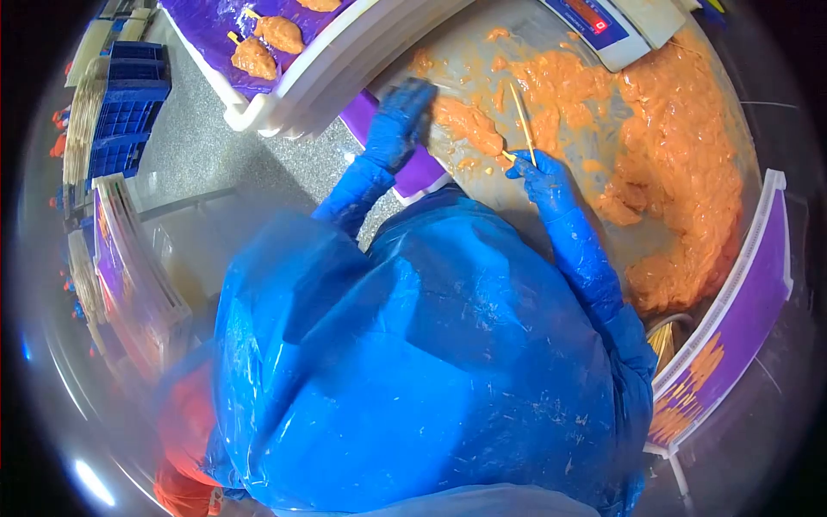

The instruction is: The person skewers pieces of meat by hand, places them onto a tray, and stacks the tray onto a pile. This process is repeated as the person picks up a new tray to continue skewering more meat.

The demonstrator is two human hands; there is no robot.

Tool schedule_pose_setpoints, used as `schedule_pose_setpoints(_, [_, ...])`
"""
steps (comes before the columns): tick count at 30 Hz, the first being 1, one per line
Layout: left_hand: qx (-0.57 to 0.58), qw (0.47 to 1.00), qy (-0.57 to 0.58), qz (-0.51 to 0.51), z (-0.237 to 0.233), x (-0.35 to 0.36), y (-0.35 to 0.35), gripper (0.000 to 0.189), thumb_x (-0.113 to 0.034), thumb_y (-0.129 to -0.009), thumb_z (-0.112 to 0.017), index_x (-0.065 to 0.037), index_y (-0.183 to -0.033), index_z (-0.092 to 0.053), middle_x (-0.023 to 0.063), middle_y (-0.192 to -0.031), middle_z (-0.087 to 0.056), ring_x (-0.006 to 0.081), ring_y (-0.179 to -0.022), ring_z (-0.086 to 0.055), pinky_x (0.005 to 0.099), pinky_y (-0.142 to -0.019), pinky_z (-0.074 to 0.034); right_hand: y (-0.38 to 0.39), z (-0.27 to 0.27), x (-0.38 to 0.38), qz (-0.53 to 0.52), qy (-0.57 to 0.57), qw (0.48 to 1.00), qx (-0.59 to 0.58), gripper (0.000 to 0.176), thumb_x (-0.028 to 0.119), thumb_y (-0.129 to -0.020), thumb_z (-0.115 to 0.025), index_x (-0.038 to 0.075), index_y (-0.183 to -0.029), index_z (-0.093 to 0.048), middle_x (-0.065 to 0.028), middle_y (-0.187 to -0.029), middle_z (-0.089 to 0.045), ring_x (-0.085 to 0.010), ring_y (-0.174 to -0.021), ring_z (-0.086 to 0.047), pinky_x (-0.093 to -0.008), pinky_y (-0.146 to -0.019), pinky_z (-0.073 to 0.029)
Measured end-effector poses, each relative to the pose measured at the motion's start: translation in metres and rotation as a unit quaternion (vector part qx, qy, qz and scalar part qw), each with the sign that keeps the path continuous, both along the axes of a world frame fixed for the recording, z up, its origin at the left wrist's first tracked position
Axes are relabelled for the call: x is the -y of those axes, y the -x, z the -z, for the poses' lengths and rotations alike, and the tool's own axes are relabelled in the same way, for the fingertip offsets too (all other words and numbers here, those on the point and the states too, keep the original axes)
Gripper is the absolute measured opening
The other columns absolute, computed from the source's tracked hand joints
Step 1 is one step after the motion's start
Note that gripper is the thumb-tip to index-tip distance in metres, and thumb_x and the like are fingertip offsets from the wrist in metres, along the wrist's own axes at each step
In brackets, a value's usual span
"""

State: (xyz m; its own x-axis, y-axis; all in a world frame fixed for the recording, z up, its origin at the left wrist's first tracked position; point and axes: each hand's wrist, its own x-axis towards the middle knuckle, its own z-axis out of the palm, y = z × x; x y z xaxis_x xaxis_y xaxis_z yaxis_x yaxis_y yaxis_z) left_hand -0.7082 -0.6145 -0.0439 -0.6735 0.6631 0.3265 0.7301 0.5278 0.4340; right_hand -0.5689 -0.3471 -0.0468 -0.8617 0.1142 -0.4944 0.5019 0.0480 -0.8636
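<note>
My right hand, in a blue glove, pinches the short end of a wooden skewer. A long piece of orange marinated meat is on that skewer, lying over the metal table. Another bare wooden stick rises from the same fingers, pointing away from me. My left hand, also gloved in blue, is at the meat's far left end with its fingers stretched out and pressed side by side. Nothing shows in its grasp, and its palm side is hidden.
A large mass of orange meat covers the table's right side. A white-rimmed tray with skewered pieces on purple film stands at upper left. A scale is at the back. Another purple-lined tray holds skewers at right; blue crates stand far left.
</note>
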Motion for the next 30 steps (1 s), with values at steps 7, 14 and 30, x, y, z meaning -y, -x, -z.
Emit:
schedule_pose_setpoints(7, [0.044, 0.990, -0.100, -0.091, -0.020, 0.014, -0.011, 0.058, -0.009, -0.081, -0.066, -0.012, -0.138, -0.051, 0.0147, -0.139, -0.050, 0.0381, -0.128, -0.047, 0.0449, -0.109, -0.037, -0.005, -0.016, -0.011, 0.033, 0.069, 0.997, 0.029, 0.021, 0.021, -0.094, -0.063, 0.008, -0.110, -0.066, -0.0027, -0.081, -0.066, -0.0021, -0.051, -0.039, -0.0183, -0.043, -0.030])
schedule_pose_setpoints(14, [0.041, 0.989, -0.037, 0.138, -0.083, -0.035, -0.002, 0.097, -0.023, -0.068, -0.080, -0.011, -0.151, -0.030, 0.0166, -0.149, -0.039, 0.0399, -0.134, -0.039, 0.0462, -0.110, -0.035, -0.017, -0.087, -0.028, 0.050, -0.062, 0.996, -0.035, 0.019, 0.020, -0.095, -0.059, 0.006, -0.105, -0.066, -0.0013, -0.080, -0.066, -0.0045, -0.058, -0.045, -0.0219, -0.050, -0.034])
schedule_pose_setpoints(30, [-0.011, 0.994, 0.021, 0.111, -0.129, -0.051, -0.051, 0.035, -0.034, -0.082, -0.067, -0.013, -0.109, -0.065, 0.0111, -0.095, -0.066, 0.0336, -0.085, -0.065, 0.0448, -0.072, -0.051, -0.004, -0.156, -0.009, -0.072, -0.085, 0.984, -0.138, 0.017, 0.019, -0.096, -0.057, 0.006, -0.101, -0.067, 0.0006, -0.073, -0.066, -0.0026, -0.055, -0.044, -0.0202, -0.050, -0.034])
